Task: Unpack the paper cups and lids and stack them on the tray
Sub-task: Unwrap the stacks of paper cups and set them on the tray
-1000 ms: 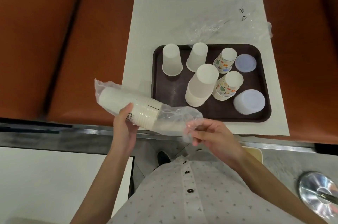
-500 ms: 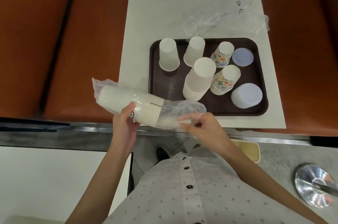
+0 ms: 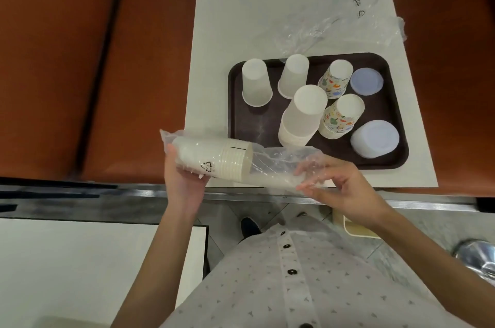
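Brown tray (image 3: 254,127) on a white tabletop (image 3: 211,73). The tray's near left part is bare. Upside-down cups (image 3: 305,113) crowd its middle and far side, and two lid stacks (image 3: 375,137) line its right side. Crumpled plastic wrap (image 3: 321,30) lies against the far rim. A stack of cups (image 3: 214,156) in a plastic bag (image 3: 281,164) crosses the near left corner. Bare tabletop runs along the tray's left.

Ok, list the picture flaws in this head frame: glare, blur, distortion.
Head view: wide-angle bend splays the white table's long edges. Head view: glare streaks the empty wrapper beyond the tray and the bag that the right hand pinches. Head view: everything slightly soft; the recycling mark on the cup stack in the left hand shows only roughly.
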{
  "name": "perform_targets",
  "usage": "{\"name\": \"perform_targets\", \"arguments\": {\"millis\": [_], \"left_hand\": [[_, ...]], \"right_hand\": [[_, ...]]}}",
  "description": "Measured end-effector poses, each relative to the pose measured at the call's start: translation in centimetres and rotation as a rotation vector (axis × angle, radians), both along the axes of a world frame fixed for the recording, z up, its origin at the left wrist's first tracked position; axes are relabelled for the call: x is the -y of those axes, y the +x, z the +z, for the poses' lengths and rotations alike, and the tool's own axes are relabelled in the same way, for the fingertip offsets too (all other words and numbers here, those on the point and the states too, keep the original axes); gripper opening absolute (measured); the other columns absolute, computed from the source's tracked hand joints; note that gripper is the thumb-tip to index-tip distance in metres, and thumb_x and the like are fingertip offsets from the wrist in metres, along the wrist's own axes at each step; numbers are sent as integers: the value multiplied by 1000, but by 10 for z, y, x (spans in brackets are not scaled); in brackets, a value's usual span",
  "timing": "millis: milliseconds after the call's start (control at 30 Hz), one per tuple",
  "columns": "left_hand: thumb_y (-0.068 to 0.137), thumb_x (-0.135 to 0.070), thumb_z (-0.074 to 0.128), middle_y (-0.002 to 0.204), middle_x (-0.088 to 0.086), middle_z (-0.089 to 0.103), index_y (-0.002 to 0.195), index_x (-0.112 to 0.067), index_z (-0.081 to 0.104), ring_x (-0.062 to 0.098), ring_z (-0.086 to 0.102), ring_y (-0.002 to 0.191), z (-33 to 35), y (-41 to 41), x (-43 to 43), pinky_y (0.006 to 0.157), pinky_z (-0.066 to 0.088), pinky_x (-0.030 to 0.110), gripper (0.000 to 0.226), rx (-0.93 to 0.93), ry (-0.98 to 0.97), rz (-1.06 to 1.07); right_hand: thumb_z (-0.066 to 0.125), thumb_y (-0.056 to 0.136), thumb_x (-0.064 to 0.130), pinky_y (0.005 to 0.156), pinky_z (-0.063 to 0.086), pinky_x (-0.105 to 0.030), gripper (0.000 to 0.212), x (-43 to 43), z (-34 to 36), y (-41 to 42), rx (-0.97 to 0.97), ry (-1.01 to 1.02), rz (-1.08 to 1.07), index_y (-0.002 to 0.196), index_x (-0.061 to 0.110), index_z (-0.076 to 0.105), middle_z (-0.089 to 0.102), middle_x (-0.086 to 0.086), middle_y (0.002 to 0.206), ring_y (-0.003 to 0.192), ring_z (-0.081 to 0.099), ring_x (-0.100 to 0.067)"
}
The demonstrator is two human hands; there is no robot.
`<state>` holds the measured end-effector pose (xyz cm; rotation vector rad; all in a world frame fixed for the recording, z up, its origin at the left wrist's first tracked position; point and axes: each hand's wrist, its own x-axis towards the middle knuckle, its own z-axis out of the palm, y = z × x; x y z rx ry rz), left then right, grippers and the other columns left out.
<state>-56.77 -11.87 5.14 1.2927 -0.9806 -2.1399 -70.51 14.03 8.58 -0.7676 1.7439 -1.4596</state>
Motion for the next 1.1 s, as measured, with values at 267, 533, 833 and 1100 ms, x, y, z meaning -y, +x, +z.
{"name": "perform_targets", "arguments": {"millis": [267, 533, 833, 1100], "left_hand": [[94, -51, 55, 105, -5, 73, 105, -27, 67, 17, 69, 100, -1, -4, -4, 72, 59, 36, 29, 256, -100, 203], [97, -37, 57, 90, -8, 75, 82, -29, 77, 14, 70, 92, 0, 0, -9, 77, 57, 33, 26, 286, -287, 157], [96, -28, 61, 62, -18, 65, 74, -11, 67, -4, 62, 70, 6, 7, -20, 64, 51, 13, 29, 297, -588, 175], [97, -23, 59, 88, -18, 74, 88, -31, 67, 2, 70, 88, 18, -7, -22, 71, 57, 20, 14, 257, -559, 249]], "right_hand": [[30, 87, -20, 92, 53, -27, 47, 6, 11, -5, 478, -21, 136, 113, -10, 68, 70, -14, 121, 118, 64, -24], [55, 99, 28, 80, 57, -38, 27, 23, 5, 3, -61, 343, 226, 123, 24, 67, 73, 9, 95, 84, 68, -6], [70, 81, -7, 74, 54, -26, 23, 20, 7, 9, 479, -52, -136, 103, -3, 74, 73, -13, 106, 97, 69, -22], [55, 96, 31, 73, 59, -37, 40, 22, 0, 24, 917, 112, -95, 122, 2, 65, 69, -22, 114, 99, 69, -32]]}}
